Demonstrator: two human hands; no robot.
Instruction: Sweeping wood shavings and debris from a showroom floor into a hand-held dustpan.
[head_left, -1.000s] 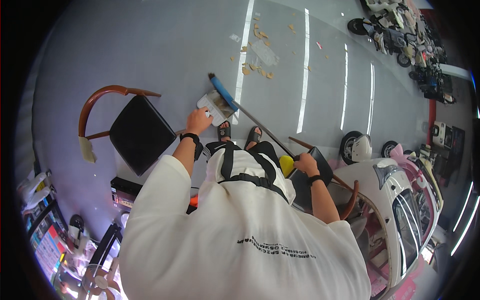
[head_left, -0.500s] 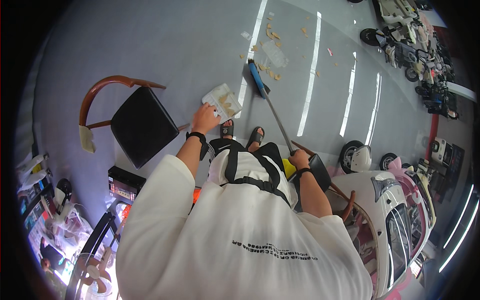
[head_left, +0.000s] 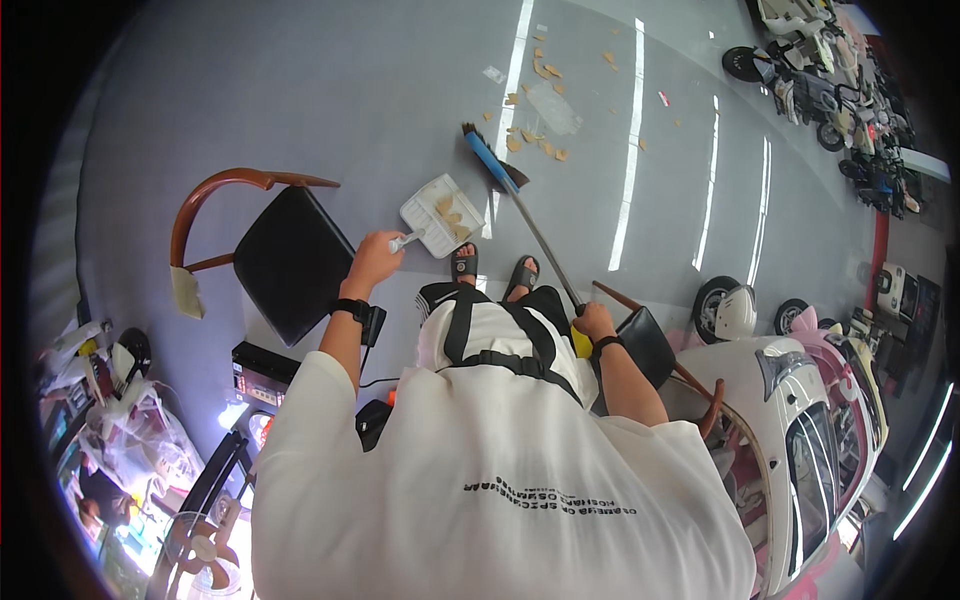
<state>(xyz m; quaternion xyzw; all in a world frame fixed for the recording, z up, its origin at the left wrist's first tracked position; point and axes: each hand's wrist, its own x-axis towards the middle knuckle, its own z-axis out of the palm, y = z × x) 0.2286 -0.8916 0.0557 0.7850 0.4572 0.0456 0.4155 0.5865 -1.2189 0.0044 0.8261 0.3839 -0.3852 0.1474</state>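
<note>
My left hand (head_left: 377, 257) is closed round the handle of a white dustpan (head_left: 418, 212), which sits low by the floor in front of my feet. Several tan scraps (head_left: 448, 215) lie in the pan. In my right hand (head_left: 595, 320) is the upper end of a broom's long grey stick; the fingers wrap round it. The broom (head_left: 492, 160) has a blue head with dark bristles, resting on the floor ahead and to the right of the pan. Beyond it, more tan pieces (head_left: 547, 70) and a clear plastic sheet (head_left: 553, 108) are scattered over the floor.
A chair with a black seat (head_left: 293, 262) stands at my left, another black-seated chair (head_left: 647, 345) close at my right. White and pink ride-on vehicles (head_left: 780, 400) crowd the right side. Motorbikes (head_left: 800, 90) line the far right. A fan (head_left: 205, 550) is at lower left.
My left hand has drawn back and left along the dustpan, now gripping its handle. The broom head has swung left, nearer the pan. My right hand still holds the stick.
</note>
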